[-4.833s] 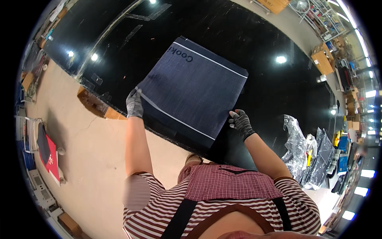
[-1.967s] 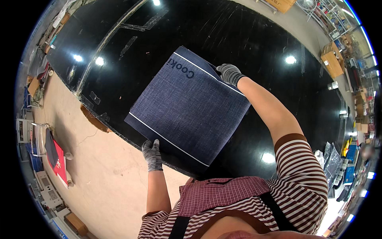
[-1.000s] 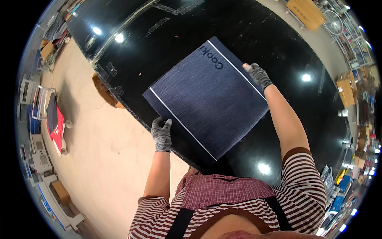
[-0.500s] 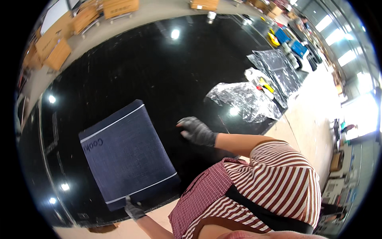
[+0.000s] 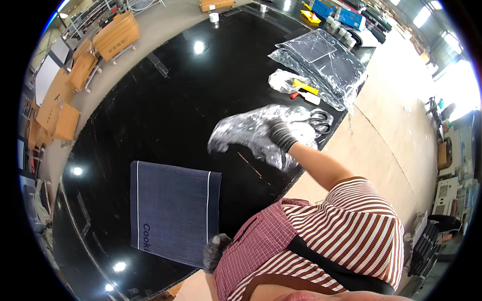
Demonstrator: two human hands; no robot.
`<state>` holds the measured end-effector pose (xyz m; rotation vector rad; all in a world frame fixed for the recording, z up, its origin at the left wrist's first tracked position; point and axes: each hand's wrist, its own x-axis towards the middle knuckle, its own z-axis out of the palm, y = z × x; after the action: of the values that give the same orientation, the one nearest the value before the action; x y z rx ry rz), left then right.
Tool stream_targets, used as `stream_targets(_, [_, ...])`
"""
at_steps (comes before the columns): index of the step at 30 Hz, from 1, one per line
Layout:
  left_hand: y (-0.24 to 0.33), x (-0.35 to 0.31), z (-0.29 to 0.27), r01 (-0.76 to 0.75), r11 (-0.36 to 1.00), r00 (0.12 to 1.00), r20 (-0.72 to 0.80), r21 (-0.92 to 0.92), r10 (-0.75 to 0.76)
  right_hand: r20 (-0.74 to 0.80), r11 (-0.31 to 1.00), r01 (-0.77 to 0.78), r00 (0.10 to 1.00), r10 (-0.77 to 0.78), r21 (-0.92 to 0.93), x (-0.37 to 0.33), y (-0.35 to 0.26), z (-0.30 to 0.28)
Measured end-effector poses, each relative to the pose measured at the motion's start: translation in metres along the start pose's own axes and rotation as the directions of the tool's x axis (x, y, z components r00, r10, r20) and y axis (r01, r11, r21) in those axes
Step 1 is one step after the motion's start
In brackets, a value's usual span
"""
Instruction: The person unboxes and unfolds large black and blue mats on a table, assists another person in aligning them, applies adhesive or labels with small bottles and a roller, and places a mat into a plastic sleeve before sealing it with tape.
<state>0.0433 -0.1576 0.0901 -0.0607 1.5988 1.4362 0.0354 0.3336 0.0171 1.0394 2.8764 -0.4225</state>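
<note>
A dark blue woven mat (image 5: 175, 210) lies flat on the black table, with a white stripe along its left and right sides and lettering at its near left. My left hand (image 5: 216, 252), in a dark grey glove, is at the mat's near right corner, fingers bent around the edge. Farther right, my right hand (image 5: 281, 134), gloved with a striped cuff, is in a crumpled clear plastic bag (image 5: 231, 131). Its fingers are blurred and partly hidden, closed on the film. Black-handled scissors (image 5: 320, 122) lie at the bag's right end.
Beyond the bag are a yellow-handled tool (image 5: 305, 87), a white bottle (image 5: 310, 98) and a plastic-wrapped dark stack (image 5: 326, 55). Blue bins (image 5: 346, 19) and white rolls stand at the far right. Cardboard boxes (image 5: 116, 36) line the floor at far left. The table's right edge borders pale floor (image 5: 381, 130).
The mat has turned counterclockwise, with my left hand still at the same corner. My right hand has reached right from the bare table into the plastic bag, which has shifted left, and scissors now show.
</note>
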Motion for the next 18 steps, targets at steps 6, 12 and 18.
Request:
stream_targets(6, [0.090,0.105,0.088,-0.479,0.779,0.871,0.106,0.405,0.480,0.010,0.878,0.282,0.951,-0.310,0.386,-0.052,-0.052,0.004])
stream_targets(12, [0.142,0.170,0.184,-0.557,-0.275,0.514,0.585,0.784,0.627,-0.147,0.806,0.130,0.988,-0.054,0.578,-0.059,0.067,-0.038])
stream_targets(18, [0.126,0.238,0.189,-0.456,-0.555,0.543,0.711,0.696,0.447,-0.048,0.963,0.059,0.996,-0.074,-0.263,-0.055,0.161,-0.041])
